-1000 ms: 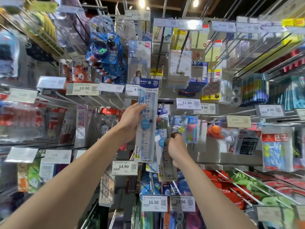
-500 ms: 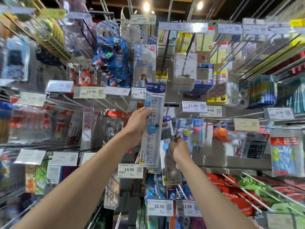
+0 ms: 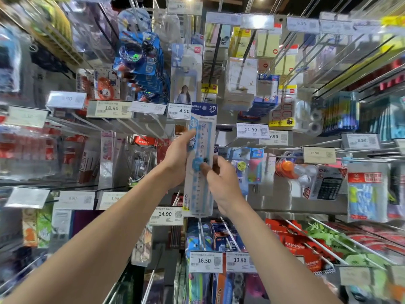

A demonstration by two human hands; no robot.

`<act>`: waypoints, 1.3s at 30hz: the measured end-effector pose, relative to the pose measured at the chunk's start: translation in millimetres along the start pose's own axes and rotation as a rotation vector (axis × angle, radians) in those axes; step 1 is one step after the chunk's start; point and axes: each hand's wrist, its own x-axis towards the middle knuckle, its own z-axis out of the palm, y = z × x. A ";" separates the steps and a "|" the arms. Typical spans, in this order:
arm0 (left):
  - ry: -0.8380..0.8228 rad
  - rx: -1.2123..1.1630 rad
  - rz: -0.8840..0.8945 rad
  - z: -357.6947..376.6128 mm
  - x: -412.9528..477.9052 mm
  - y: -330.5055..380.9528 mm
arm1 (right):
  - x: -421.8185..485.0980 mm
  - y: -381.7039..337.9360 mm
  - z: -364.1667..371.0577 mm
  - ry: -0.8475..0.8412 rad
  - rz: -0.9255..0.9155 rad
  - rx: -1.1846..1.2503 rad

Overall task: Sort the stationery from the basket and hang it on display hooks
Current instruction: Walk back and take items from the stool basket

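Before display hooks (image 3: 230, 234), upright ruler pack (image 3: 200, 194)

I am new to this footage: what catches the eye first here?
A blue ruler stands upright at the centre, gripped by the left hand and pinched by the right hand. A black calculator is at the right, and white price tags show all around them.

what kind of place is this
Probably a stationery aisle in a shop: packaged goods hang on metal display hooks, printed price tags such as 14.90 front them, and a calculator is displayed at right. The left hand and right hand hold a packaged ruler.
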 end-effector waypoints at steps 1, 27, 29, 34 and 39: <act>-0.012 -0.004 0.009 0.1 -0.1 0.7 | -4.2 1.9 -2.2 -0.003 0.022 0.034; -0.094 0.087 0.026 3.9 -6.9 10.9 | 20.5 53.2 -18.6 0.231 0.486 -0.221; -0.088 0.096 0.026 3.9 -6.9 10.7 | 18.3 54.6 -18.0 0.225 0.491 -0.259; -0.089 0.128 0.045 0.7 -4.2 6.5 | 20.9 56.5 -15.6 0.184 0.486 -0.286; -0.007 0.218 0.138 -2.5 -6.5 -3.2 | 20.6 68.3 -10.5 0.075 0.473 -0.450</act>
